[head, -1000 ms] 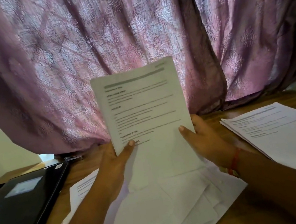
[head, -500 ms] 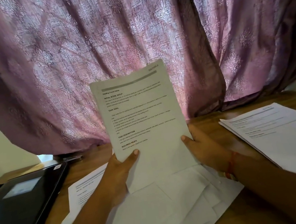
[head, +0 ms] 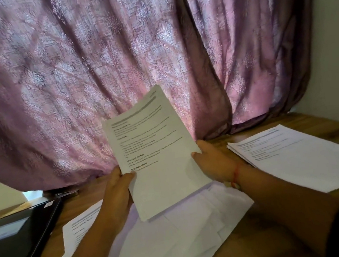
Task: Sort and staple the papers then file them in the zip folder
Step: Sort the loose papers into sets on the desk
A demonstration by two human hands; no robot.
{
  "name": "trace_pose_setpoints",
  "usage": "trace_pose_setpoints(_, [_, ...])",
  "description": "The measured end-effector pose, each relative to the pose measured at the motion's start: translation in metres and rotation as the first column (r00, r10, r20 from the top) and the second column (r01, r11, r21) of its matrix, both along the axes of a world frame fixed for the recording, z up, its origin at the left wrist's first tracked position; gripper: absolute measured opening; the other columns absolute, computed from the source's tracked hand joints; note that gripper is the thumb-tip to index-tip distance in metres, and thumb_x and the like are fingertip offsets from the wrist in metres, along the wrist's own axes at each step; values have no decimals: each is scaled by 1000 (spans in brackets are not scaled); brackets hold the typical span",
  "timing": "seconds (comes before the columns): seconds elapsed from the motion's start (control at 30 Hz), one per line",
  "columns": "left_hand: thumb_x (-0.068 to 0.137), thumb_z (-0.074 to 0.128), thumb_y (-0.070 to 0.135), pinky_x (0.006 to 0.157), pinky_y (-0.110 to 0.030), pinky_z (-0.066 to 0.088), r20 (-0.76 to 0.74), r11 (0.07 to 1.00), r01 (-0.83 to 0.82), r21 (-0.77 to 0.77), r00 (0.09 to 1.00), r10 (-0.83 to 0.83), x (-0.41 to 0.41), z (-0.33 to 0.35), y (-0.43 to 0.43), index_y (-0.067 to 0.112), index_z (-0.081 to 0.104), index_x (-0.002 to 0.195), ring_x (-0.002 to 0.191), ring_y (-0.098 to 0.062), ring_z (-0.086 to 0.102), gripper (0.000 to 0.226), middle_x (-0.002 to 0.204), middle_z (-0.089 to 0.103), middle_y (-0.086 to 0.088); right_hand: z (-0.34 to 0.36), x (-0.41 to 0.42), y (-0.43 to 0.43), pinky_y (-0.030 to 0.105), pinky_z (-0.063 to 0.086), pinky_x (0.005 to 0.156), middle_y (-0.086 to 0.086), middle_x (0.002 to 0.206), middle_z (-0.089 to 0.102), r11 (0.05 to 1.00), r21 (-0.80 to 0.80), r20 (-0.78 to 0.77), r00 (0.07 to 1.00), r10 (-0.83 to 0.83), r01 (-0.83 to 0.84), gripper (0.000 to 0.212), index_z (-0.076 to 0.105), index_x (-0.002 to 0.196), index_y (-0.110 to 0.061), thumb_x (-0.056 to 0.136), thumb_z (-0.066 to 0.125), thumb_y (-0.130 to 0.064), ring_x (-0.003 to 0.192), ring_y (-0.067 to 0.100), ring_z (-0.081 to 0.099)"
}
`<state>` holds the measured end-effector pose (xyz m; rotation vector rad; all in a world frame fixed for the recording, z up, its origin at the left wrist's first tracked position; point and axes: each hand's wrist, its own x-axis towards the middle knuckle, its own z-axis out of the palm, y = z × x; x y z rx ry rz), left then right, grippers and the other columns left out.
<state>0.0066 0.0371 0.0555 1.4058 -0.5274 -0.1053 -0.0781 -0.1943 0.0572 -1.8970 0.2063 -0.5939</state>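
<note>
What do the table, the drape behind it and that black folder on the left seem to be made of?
Table: looks like wood or a wood-look laminate, with brown grain streaks and a dull finish. Drape: woven cloth, mauve, with a paler floral pattern and a slight sheen along its hanging folds. Black folder: probably smooth plastic or coated fabric; it reflects light like a glossy surface, but the material can't be settled from here.

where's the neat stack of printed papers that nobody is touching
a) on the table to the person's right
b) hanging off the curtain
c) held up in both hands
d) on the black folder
a: the untouched stack of papers lies flat on the wooden table off to the right, apart from the right hand, which with the left hand holds up a different sheaf of pages.
</note>
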Motion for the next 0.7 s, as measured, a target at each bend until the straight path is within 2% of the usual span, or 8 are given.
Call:
trace_pose_setpoints(0.17, [98, 57, 18, 100, -62, 51, -4, 987, 132, 91, 991, -132, -15, 22, -9, 24, 59, 136, 120, -36, 64, 39, 129, 68, -8, 20, -29, -15, 28, 53, 74, -2, 107, 61, 994, -83, -91, 993, -81, 73, 23, 54, 118, -23, 98, 43, -20, 92, 16, 60])
trace_pose_setpoints(0.23, [102, 52, 12, 100, -57, 53, -32, 970, 194, 145, 981, -191, -26, 32, -23, 21, 59, 135, 118, -33, 66, 35, 127, 70, -6, 31, -48, -30, 27, 48, 72, -2, 102, 57, 982, -140, -107, 984, -141, 126, 17, 52, 111, -22, 98, 43, -19, 89, 16, 57])
trace_pose_setpoints(0.37, [101, 57, 8, 90, -42, 59, -45, 914, 324, 245, 945, -323, -73, 40, -67, 18, 64, 127, 108, -23, 72, 28, 118, 75, -3, 35, -93, -81, 38, 49, 88, 5, 97, 55, 932, -242, -147, 939, -310, 270, 7, 51, 93, -14, 90, 47, -18, 98, 32, 58])
trace_pose_setpoints(0.43, [98, 61, 6, 83, -34, 61, -65, 892, 371, 257, 928, -367, -102, 38, -95, 15, 66, 123, 105, -21, 73, 27, 117, 75, -3, 34, -117, -106, 32, 48, 82, 5, 94, 59, 901, -310, -175, 914, -367, 302, 14, 57, 91, -10, 85, 51, -21, 98, 33, 62])
trace_pose_setpoints(0.5, [95, 65, 3, 77, -33, 62, -77, 888, 385, 253, 923, -378, -122, 28, -123, 10, 66, 120, 102, -24, 73, 25, 115, 75, -8, 34, -145, -124, 24, 41, 74, 8, 97, 63, 815, -496, -253, 848, -465, 299, 18, 64, 101, -6, 90, 53, -15, 99, 29, 62])
trace_pose_setpoints(0.57, [94, 67, 0, 78, -41, 63, -94, 883, 385, 269, 923, -374, -138, 14, -152, 10, 67, 114, 103, -31, 72, 22, 115, 73, -12, 29, -170, -145, 28, 43, 93, 12, 125, 63, 743, -604, -235, 825, -514, 290, 32, 62, 122, -7, 93, 51, -14, 116, 29, 58])
trace_pose_setpoints(0.63, [94, 66, -2, 78, -42, 63, -120, 877, 372, 304, 928, -352, -150, -1, -178, 14, 68, 106, 105, -34, 70, 21, 119, 71, -13, 19, -192, -159, 32, 31, 114, 9, 149, 46, 716, -650, -230, 831, -506, 255, 48, 49, 142, -18, 94, 51, -18, 135, 26, 44])
trace_pose_setpoints(0.7, [94, 67, 0, 77, -38, 63, -121, 867, 307, 393, 952, -282, -156, -14, -199, 20, 67, 101, 103, -30, 70, 21, 121, 71, -10, 10, -211, -166, 28, 26, 114, 6, 153, 39, 724, -629, -289, 780, -555, 283, 55, 40, 148, -21, 95, 54, -23, 139, 24, 39])
